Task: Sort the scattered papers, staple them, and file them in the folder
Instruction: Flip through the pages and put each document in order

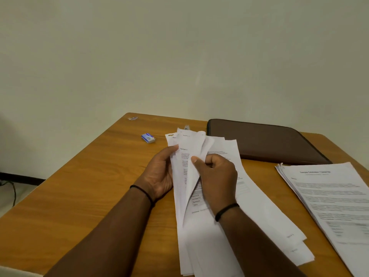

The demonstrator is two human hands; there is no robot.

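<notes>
A bunch of white papers (201, 196) is held up near the middle of the frame, above a brown wooden surface (79, 186). The left side of the bunch is gripped by the left hand (159, 172), with the thumb curled over the front sheet and the other fingers hidden behind the sheets. One sheet is pinched and lifted away from the rest by the right hand (217, 176); its thumb (196, 161) is pressed on the front of that sheet and the other fingers are curled behind it. The bottom ends of the papers are spread out toward the lower middle of the frame.

A second pile of printed papers (331, 206) is seen lying flat at the right edge of the frame, apart from both hands. A closed brown folder (265, 142) is laid flat just above that pile, at the upper right of the surface. A small blue box (148, 138) is seen to the upper left of the hands.
</notes>
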